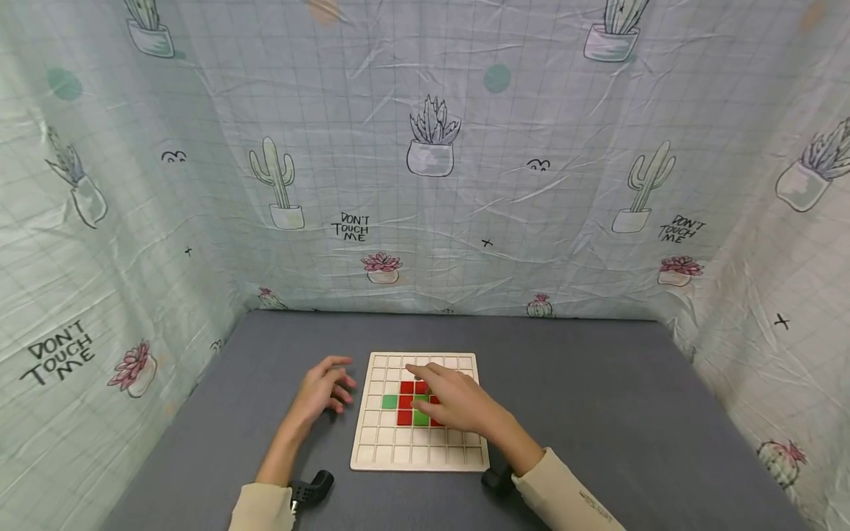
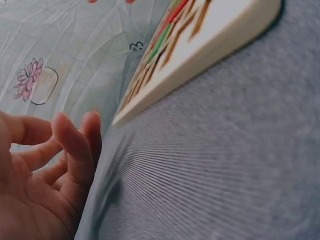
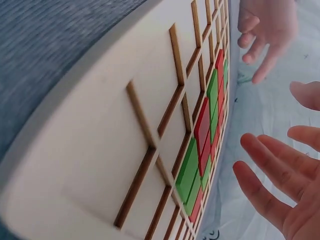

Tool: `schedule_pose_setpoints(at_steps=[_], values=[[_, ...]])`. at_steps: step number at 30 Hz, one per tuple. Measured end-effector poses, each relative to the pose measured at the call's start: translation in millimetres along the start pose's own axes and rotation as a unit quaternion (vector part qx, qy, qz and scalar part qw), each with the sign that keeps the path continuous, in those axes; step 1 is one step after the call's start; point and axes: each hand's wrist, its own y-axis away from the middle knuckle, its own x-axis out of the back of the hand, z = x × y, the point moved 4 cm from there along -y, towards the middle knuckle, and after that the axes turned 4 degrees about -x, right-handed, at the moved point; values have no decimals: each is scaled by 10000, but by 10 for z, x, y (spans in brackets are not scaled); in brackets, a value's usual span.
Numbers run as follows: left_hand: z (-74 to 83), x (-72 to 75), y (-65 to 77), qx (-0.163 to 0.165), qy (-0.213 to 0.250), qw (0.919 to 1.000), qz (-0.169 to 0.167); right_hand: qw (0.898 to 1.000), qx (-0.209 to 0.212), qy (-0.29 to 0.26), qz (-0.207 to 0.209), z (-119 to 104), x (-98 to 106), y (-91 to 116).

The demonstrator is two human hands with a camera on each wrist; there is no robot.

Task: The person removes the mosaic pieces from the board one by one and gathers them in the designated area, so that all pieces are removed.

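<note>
A pale wooden grid board lies flat on the table, with red tiles and green tiles set in its middle squares. Over the board's right half hovers my right hand, covering part of the tiles in the head view. Its fingers are spread and hold nothing in the right wrist view. My left hand is just left of the board, apart from it. In the left wrist view, the left hand's fingers bend loosely around nothing.
The dark grey table extends around the board on all sides. A cloth printed with cacti and writing hangs at the back and both sides. A black wrist device is at the left wrist, and another at the right.
</note>
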Motion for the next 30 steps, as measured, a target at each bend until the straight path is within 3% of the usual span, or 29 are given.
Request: schedule_pose_setpoints(at_steps=[10, 18, 30], values=[[-104, -59, -20, 27, 58, 9986, -528, 9981, -301, -473, -263, 15, -67, -175], [-158, -68, -30, -123, 175, 9918, -1262, 9980, -245, -472, -351, 22, -98, -284], [-172, -60, -12, -417, -318, 9824, -1795, 9968, -219, -500, -584, -48, -193, -486]])
